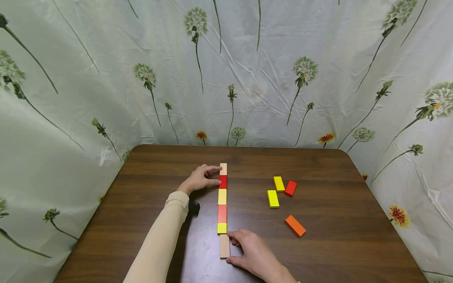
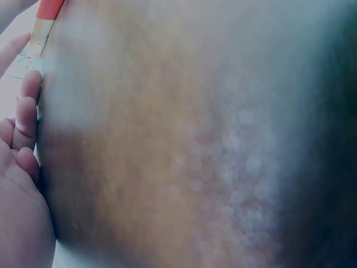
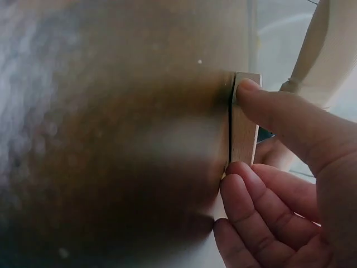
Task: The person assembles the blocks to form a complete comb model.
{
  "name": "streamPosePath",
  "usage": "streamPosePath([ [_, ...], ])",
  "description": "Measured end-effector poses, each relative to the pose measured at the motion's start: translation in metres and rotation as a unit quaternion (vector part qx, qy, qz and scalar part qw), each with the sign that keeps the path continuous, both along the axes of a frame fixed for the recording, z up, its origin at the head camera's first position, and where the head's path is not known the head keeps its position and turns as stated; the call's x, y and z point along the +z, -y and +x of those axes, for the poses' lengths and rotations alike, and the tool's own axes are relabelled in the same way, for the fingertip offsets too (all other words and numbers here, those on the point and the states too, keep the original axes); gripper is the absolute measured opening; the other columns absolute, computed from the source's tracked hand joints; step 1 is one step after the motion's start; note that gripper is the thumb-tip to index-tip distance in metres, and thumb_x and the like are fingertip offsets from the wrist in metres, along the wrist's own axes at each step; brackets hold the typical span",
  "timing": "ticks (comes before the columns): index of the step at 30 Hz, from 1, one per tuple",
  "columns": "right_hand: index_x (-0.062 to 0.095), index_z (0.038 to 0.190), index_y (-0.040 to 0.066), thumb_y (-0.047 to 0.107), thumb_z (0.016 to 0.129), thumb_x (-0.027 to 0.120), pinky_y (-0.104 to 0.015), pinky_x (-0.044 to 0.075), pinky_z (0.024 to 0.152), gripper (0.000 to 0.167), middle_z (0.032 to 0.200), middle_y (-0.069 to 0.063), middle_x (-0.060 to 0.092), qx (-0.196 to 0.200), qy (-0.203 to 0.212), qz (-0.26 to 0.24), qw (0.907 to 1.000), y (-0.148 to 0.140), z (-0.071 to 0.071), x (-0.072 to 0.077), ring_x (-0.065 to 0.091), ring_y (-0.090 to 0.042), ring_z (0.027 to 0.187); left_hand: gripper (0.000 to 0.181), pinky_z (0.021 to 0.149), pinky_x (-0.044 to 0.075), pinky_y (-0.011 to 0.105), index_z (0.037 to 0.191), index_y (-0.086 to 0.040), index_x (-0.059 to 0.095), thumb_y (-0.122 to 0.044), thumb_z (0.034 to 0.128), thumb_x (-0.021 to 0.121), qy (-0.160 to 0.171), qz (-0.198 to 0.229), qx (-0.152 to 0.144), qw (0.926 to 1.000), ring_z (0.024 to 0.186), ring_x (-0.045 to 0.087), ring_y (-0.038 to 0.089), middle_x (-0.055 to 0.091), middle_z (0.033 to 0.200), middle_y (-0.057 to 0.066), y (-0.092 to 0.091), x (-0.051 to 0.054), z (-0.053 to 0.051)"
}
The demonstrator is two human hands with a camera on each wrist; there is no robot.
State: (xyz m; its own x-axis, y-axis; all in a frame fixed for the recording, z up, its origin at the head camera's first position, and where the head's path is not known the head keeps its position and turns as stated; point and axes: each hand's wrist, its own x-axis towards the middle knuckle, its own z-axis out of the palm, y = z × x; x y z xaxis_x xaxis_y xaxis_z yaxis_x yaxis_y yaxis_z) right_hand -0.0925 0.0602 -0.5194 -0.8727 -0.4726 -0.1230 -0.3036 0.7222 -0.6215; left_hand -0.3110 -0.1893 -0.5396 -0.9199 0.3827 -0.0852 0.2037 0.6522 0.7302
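Both hands are at one line of blocks (image 1: 222,196) running away from the person. At its far end the left hand (image 1: 199,179) has thumb and forefinger spread, fairly straight, touching the left side. At its near end the right hand (image 1: 256,251) appears to hold the last block lengthwise, thumb at the near end and forefinger at the far one.

Behind everything hangs a dandelion-print curtain (image 1: 262,90). The dark wood-grain desk (image 1: 329,188) carries the blocks; its sheen suggests they would slide readily, so a light touch seems enough.

Within the line, the held plain wood block (image 1: 224,247) sits slightly right of the yellow end block (image 1: 222,228); whether they touch is hard to tell. It looks stiff, light and hardly fragile, best pinched by its two ends or long sides. The left forefinger meets the striped wood block (image 1: 223,169), the thumb the inline red block (image 1: 223,182); a hard push on either could skew the neighbours.

Right of the line lie a loose orange block (image 1: 295,226), two loose yellow blocks (image 1: 273,199) and a loose red block (image 1: 290,188), flat and easily taken across their narrow width.
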Motion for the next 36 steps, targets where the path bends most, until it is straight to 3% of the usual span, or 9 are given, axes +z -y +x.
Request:
streamPosePath([
  [5, 0.075, 0.128, 0.011, 0.033, 0.080, 0.097, -0.022, 0.050, 0.074, 0.058, 0.093, 0.014, 0.060, 0.007, -0.028, 0.001, 0.9996, 0.0009, 0.0010, -0.0015, 0.050, 0.002, 0.082, 0.059, 0.091, 0.043, 0.038, 0.149, -0.027, 0.066, -0.035, 0.0939, 0.085, -0.001, 0.002, -0.001, 1.0000, 0.108, 0.051, 0.023, 0.059, 0.117, 0.007, 0.0002, -0.0005, -0.0009],
  [18, 0.075, 0.124, 0.015, 0.032, 0.080, 0.097, -0.023, 0.053, 0.077, 0.052, 0.097, 0.013, 0.065, 0.015, -0.051, -0.003, 0.9986, 0.0015, 0.0015, -0.0015, 0.053, 0.003, 0.084, 0.060, 0.091, 0.043, 0.038, 0.149, -0.026, 0.066, -0.035, 0.0935, 0.085, -0.007, -0.003, -0.008, 0.9999, 0.107, 0.052, 0.023, 0.059, 0.117, 0.007, 0.0006, -0.0008, -0.0021],
  [36, 0.076, 0.124, 0.016, 0.035, 0.081, 0.096, -0.023, 0.052, 0.076, 0.051, 0.097, 0.014, 0.065, 0.024, -0.046, 0.005, 0.9986, 0.0036, 0.0011, -0.0013, 0.051, 0.003, 0.083, 0.059, 0.090, 0.042, 0.038, 0.149, -0.028, 0.066, -0.036, 0.0932, 0.086, 0.000, 0.002, -0.002, 1.0000, 0.106, 0.051, 0.023, 0.059, 0.115, 0.007, 0.0007, -0.0022, -0.0025],
])
